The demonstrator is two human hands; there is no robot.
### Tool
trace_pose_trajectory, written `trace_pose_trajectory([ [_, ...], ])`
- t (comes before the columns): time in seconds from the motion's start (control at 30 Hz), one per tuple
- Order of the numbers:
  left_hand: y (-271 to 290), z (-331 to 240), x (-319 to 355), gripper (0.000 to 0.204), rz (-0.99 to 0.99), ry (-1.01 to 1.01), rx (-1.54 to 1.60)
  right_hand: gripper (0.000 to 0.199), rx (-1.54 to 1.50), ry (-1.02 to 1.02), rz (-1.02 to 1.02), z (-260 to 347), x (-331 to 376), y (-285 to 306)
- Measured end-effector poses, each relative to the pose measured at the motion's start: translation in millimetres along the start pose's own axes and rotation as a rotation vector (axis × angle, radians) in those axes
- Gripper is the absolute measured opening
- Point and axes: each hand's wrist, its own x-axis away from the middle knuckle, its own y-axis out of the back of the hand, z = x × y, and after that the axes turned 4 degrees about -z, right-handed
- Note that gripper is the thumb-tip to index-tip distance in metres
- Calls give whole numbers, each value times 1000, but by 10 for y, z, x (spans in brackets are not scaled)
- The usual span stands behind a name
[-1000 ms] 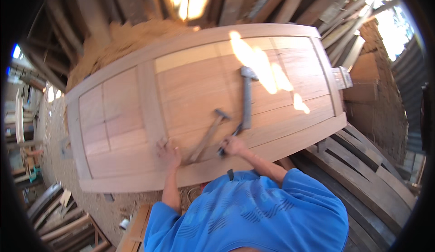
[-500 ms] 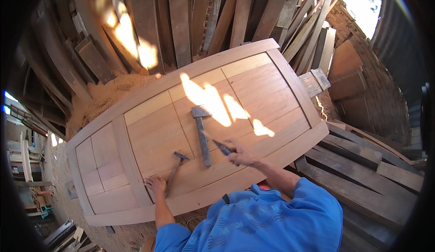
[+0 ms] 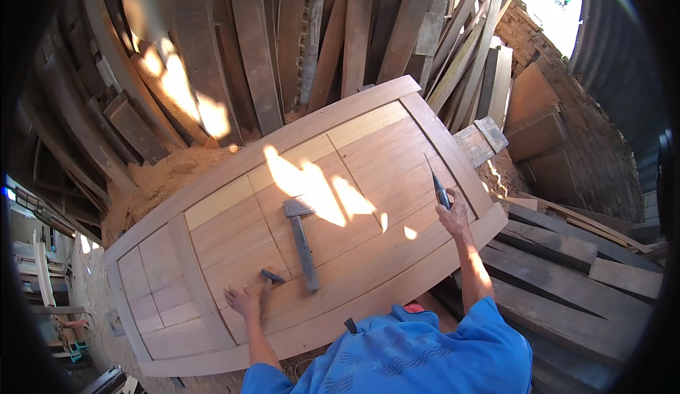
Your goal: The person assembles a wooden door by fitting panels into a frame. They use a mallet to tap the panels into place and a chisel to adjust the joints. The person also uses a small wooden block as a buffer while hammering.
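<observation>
The fingers of the right grip (image 3: 454, 213) are wrapped around the dark handle of a pointed tool (image 3: 442, 194). By this grip the tool is held above the far right part of a framed wooden panel (image 3: 234, 252), and its thin tip is directed away from the body, a little to the left. Whether the wood is touched by the tip cannot be told.

The left grip (image 3: 243, 302) is laid on the same panel, well apart from the right one, with its fingers extended and apart from each other. Just to the right of the left grip, a small hammer (image 3: 272, 276) is seen; its dark head is placed slightly beyond the fingers, and its handle is directed back beside the wrist. Between the two grips, a larger grey hammer (image 3: 302, 252) is laid on the panel, with the head at the far end. Farther beyond it, the wood is lit by bright patches of sunlight (image 3: 304, 181).

Beyond the right grip, a wooden block (image 3: 482, 141) is seen at the panel's end. To the right of this grip, dark planks (image 3: 567, 280) are piled. Far beyond both grips, many boards (image 3: 312, 54) are leaned upright, and to their left sawdust (image 3: 170, 181) is heaped.
</observation>
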Motion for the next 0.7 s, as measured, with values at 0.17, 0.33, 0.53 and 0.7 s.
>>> trace_pose_trajectory([
  [0.17, -25, -1967, 505, 73, 35, -484, 104, 57, 1, -71, 48, -161, -924, 151],
  [0.33, -545, -3192, 772, 79, 270, -547, 75, 61, -101, -89, 144, -300, -1641, 312],
  [0.53, -1224, -3564, 860, 82, 167, -398, -198, 58, -137, -111, 313, -610, -2115, 395],
  [0.7, -1090, -3678, 866, 80, 162, -436, -278, 57, -235, -174, 322, -677, -2223, 338],
])
